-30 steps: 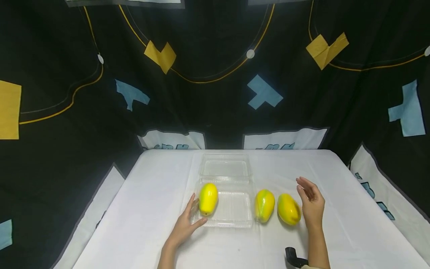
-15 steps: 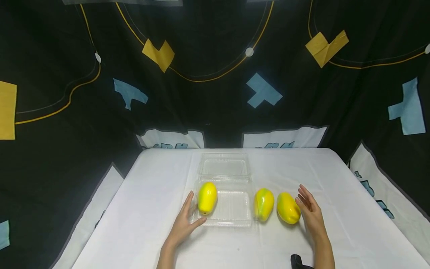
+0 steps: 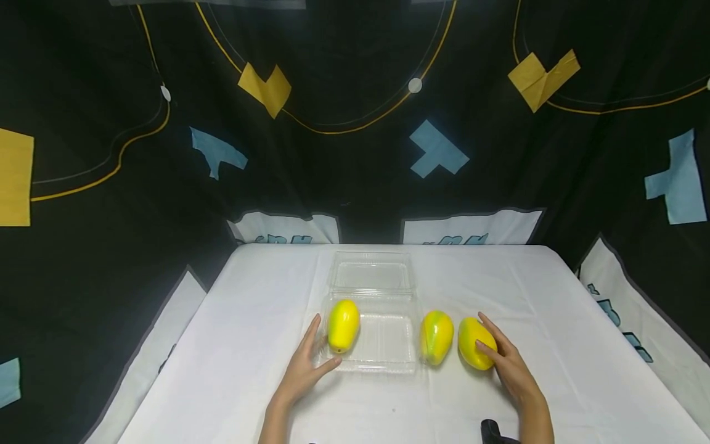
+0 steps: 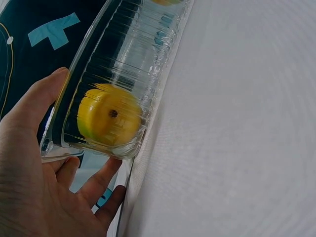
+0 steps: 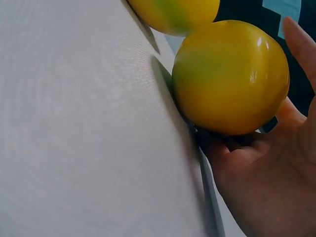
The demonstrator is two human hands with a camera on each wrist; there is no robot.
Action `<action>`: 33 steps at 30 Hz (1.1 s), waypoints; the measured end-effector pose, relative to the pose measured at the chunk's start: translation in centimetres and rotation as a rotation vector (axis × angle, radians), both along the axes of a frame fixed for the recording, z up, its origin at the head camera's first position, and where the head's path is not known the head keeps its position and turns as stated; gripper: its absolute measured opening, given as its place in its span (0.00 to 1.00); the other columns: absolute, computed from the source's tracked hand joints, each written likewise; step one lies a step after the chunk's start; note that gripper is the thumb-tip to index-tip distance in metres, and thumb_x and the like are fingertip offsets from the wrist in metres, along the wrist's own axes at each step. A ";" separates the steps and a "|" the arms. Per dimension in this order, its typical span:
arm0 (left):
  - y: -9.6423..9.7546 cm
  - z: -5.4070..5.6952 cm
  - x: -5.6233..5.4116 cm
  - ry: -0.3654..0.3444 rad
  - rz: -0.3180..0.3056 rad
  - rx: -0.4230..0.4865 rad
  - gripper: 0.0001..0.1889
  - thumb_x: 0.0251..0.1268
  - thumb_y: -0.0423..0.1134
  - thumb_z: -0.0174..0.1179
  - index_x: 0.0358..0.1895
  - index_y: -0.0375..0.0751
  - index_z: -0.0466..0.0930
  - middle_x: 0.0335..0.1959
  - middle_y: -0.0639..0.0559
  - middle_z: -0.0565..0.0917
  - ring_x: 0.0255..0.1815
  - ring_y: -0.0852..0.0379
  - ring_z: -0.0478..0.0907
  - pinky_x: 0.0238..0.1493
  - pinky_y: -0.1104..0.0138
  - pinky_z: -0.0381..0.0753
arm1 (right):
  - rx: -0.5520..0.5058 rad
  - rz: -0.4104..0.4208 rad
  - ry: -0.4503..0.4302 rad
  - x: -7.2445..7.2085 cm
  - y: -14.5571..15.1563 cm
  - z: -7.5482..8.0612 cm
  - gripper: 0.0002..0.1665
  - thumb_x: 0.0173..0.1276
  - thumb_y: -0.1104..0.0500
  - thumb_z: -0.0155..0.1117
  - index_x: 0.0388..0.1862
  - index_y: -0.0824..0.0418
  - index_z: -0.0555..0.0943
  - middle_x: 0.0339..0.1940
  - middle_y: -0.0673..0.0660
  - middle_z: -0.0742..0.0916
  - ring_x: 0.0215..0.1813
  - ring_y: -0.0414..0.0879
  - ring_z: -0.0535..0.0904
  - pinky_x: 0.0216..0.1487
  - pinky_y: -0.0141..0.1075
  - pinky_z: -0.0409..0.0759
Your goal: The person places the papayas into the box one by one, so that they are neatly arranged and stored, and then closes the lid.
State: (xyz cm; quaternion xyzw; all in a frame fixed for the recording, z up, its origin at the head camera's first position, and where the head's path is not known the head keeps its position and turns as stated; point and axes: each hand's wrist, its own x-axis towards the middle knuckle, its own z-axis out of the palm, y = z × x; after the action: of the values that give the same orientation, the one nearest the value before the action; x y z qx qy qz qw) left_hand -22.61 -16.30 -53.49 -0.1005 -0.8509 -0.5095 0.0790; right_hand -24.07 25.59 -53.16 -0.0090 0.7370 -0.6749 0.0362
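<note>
An open clear plastic clamshell box lies on the table, its lid folded back. At its left end sits a glossy yellow, mango-shaped fruit. My left hand spreads around the box's near left corner; in the left wrist view the thumb lies against the box's edge, and fingertips touch its other side. Right of the box are two more mango-shaped fruits, yellow with green: a nearer one and a farther one. Around the farther fruit my right hand is extended, its thumb over the near side; firm contact cannot be told.
A white cloth covers the table. Behind it hangs a dark curtain with yellow and blue patches. A black curved object shows beside my right forearm.
My right hand has lowered and moved left, from beside the farther fruit to around it. My left hand stays at the box, and the fruits have not moved.
</note>
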 end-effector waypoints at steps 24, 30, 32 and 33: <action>0.0 -0.3 0.0 -0.018 0.000 -0.001 0.51 0.50 0.49 0.68 0.74 0.50 0.44 0.73 0.44 0.47 0.63 0.41 0.65 0.62 0.38 0.51 | 0.077 0.040 -0.041 0.5 0.3 -0.1 0.45 0.57 0.55 0.69 0.71 0.49 0.59 0.74 0.57 0.55 0.73 0.58 0.42 0.69 0.58 0.44; 0.0 -0.3 0.0 -0.012 -0.001 -0.006 0.50 0.51 0.50 0.67 0.74 0.49 0.43 0.73 0.43 0.47 0.62 0.42 0.67 0.61 0.37 0.50 | 0.115 0.043 -0.022 0.7 0.3 0.0 0.45 0.55 0.55 0.70 0.71 0.49 0.61 0.73 0.58 0.57 0.73 0.59 0.45 0.68 0.60 0.42; 0.0 -0.3 0.0 -0.011 0.002 -0.009 0.50 0.51 0.50 0.67 0.74 0.49 0.43 0.73 0.43 0.48 0.62 0.42 0.67 0.61 0.37 0.50 | 0.128 0.039 -0.013 0.7 0.3 0.0 0.45 0.55 0.55 0.70 0.71 0.49 0.61 0.73 0.58 0.58 0.73 0.59 0.45 0.68 0.60 0.43; 0.0 -0.3 0.0 -0.010 0.003 -0.012 0.50 0.51 0.50 0.67 0.74 0.49 0.43 0.73 0.42 0.48 0.62 0.42 0.67 0.61 0.37 0.50 | 0.130 0.038 -0.009 0.7 0.3 0.0 0.45 0.55 0.55 0.70 0.71 0.49 0.61 0.73 0.59 0.58 0.73 0.59 0.46 0.68 0.60 0.43</action>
State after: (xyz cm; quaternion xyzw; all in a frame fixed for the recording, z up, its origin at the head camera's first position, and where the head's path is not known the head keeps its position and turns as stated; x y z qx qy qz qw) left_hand -22.60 -16.31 -53.75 -0.0970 -0.8544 -0.5050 0.0748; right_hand -23.33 25.88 -53.15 -0.0175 0.7787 -0.6249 0.0528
